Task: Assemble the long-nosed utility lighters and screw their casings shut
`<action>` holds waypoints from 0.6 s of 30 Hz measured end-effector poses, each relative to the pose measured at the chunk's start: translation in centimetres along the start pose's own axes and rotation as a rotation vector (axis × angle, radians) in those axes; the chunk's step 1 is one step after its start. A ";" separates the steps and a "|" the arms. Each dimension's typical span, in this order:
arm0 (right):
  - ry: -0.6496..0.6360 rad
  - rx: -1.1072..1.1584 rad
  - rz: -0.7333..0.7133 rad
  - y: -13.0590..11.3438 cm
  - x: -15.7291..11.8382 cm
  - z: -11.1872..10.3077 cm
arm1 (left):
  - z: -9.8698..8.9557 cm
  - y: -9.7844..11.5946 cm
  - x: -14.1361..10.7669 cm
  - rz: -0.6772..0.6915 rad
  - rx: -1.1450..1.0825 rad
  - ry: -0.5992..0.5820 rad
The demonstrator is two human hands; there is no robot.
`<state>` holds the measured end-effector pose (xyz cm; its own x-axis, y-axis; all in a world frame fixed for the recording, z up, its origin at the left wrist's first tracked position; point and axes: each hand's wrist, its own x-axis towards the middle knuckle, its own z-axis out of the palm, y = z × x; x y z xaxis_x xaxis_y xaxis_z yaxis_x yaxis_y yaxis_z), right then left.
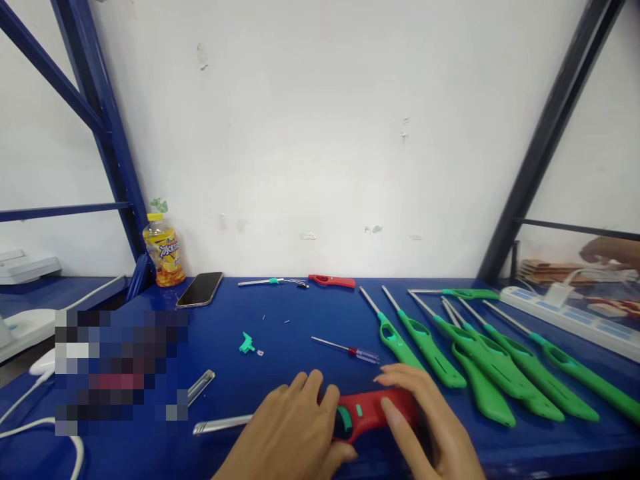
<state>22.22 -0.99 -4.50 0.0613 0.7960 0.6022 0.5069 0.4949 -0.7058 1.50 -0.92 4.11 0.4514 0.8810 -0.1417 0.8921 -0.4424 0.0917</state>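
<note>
- The red lighter (367, 411) lies low over the worktop (225, 363), between the two hands, handle to the right and metal barrel (220, 425) sticking out to the left.
- The left hand (295, 427) has its grip closed around the lighter's neck, just left of the teal trigger (345, 420); its palm hides where the barrel meets the body.
- That hand is back-up, fingers bent over the far edge, thumb along the near edge and pointing right.
- The right hand (425, 417) is around the handle's right end, thumb laid on the upper face, fingers reaching left along the far edge.
- Its grip is loosely arched; I cannot tell whether it clasps the handle or only rests there.
- Both forearms come in from the bottom edge.
- The screwdriver (363, 354) lies just beyond the right fingertips, tip to the left.
- A teal piece (247, 343) sits beyond the left hand.
- Several green lighters (500, 367) lie to the right, mostly handles toward the person.
</note>
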 end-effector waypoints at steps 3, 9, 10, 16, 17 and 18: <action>-0.006 -0.151 -0.212 0.2 1.1 -0.4 | 0.3 0.0 0.0 -0.005 0.007 -0.007; -0.334 -0.272 -0.331 -3.0 6.8 1.4 | 1.1 -0.4 0.0 -0.006 0.002 0.020; -0.442 -0.327 -0.335 -3.6 8.0 2.2 | 1.1 -0.5 -0.1 -0.009 0.004 0.020; -0.784 -0.525 -0.376 -3.9 15.1 8.7 | 1.2 -1.0 -0.4 -0.028 0.015 0.068; -0.818 -0.548 -0.360 -3.5 15.9 9.8 | 1.3 -1.0 -0.5 -0.032 0.021 0.083; -0.844 -0.562 -0.345 -3.2 16.5 10.7 | 1.4 -1.1 -0.6 -0.033 0.029 0.097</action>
<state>12.38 14.30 3.68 -0.6662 0.7340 0.1318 0.7198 0.6792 -0.1437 0.28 -1.19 2.69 0.4191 0.9067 -0.0479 0.9073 -0.4163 0.0601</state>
